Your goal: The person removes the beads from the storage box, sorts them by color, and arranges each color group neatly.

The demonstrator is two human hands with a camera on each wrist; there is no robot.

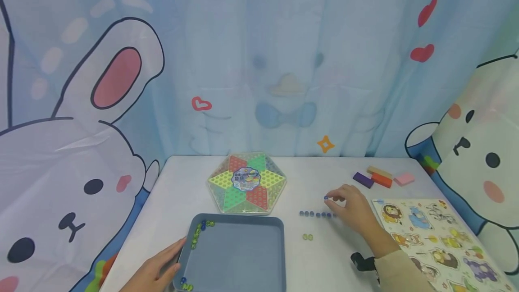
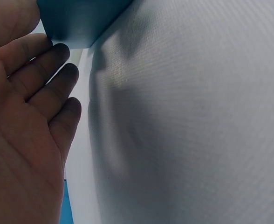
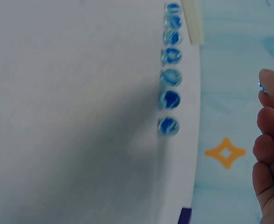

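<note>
My right hand point(image 1: 352, 206) pinches a blue marble point(image 1: 325, 197) between thumb and fingertips, above a row of blue marbles point(image 1: 311, 214) on the white table. In the right wrist view, several marbles of that row point(image 3: 170, 77) show swirled blue glass, and only a sliver of the held marble point(image 3: 262, 87) shows. Two yellow-green marbles point(image 1: 305, 237) lie nearer than the row. At the left side of a grey-blue tray point(image 1: 281, 247), my left hand point(image 1: 156, 267) rests with extended fingers at the rim. Yellow-green marbles point(image 1: 196, 236) and a few blue ones line the tray's left side.
Behind the tray lies a hexagonal Chinese checkers board point(image 1: 247, 197). Coloured blocks point(image 1: 381, 180) sit at the back right, and an animal picture board point(image 1: 430, 220) covers the right side. A black object point(image 1: 361, 262) is beside the right sleeve. A printed curtain point(image 1: 259, 57) hangs behind.
</note>
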